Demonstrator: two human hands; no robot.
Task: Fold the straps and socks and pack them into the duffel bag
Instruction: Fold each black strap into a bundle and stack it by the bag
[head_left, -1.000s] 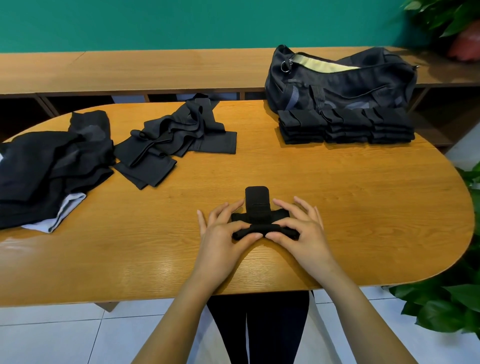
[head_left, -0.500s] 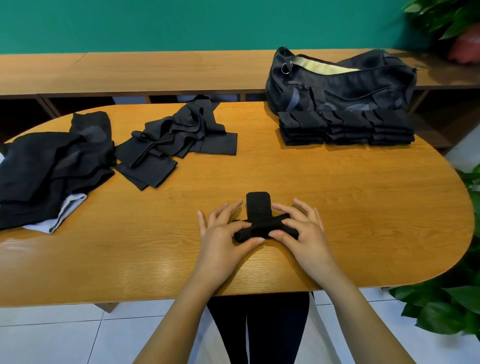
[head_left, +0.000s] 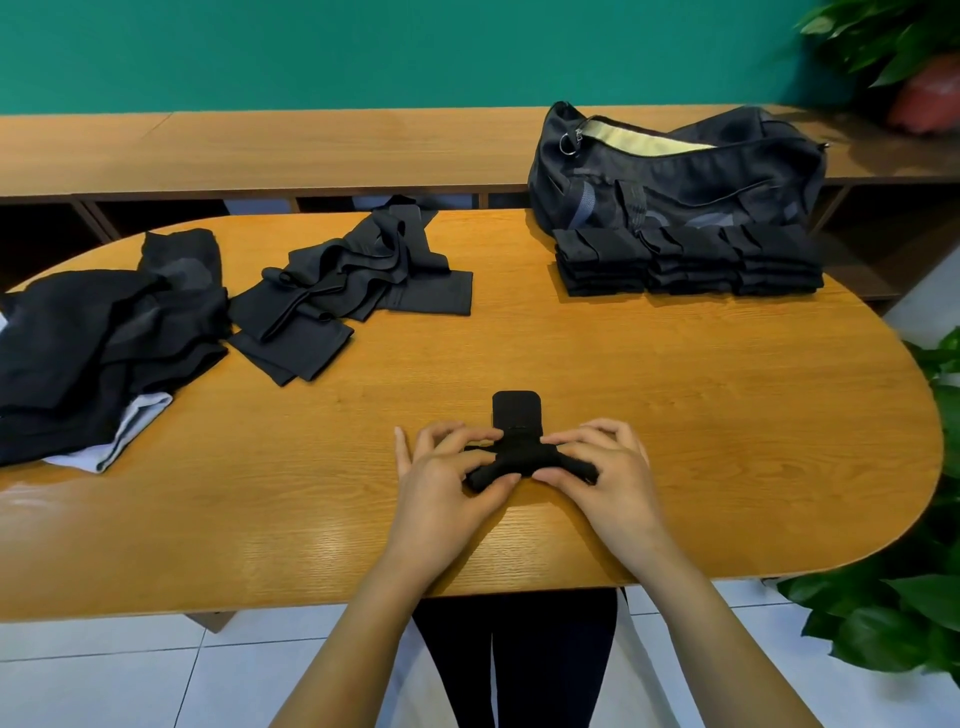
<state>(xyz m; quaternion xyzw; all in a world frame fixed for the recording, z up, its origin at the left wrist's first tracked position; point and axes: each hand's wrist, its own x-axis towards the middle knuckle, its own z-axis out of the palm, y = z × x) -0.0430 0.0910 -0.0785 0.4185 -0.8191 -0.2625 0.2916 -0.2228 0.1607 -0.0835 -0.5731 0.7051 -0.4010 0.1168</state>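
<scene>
Head view: both hands meet over a black strap (head_left: 519, 457) lying on the wooden table (head_left: 701, 405), close to its near edge. The left hand (head_left: 447, 483) pinches the strap's left end, its thumb tucked against the near side and its curled fingers (head_left: 441, 436) pressing on top. The right hand (head_left: 608, 473) grips the right end in the same way, thumb at the near side and fingers (head_left: 602, 431) arched over the fabric. Between the two thumbs the strap is bunched into a thick roll lying crosswise, and a flat rounded tab of it sticks out just beyond the fingertips, flat on the wood.

Well beyond the left fingers and off to their left lies a pile of loose straps (head_left: 343, 291), unfolded and overlapping. Farther left of it sits a heap of black socks (head_left: 88, 348) with a white cloth (head_left: 140, 421) showing beneath its near edge. Far beyond the right fingers, folded straps (head_left: 685, 260) are stacked in a neat row, touching the front of the duffel bag (head_left: 701, 171), whose top zip is open onto a pale yellow lining. The bag rests at the table's far edge against a wooden bench (head_left: 311, 150). Green plants (head_left: 883, 613) stand right of the right hand, past the table's rounded end.
</scene>
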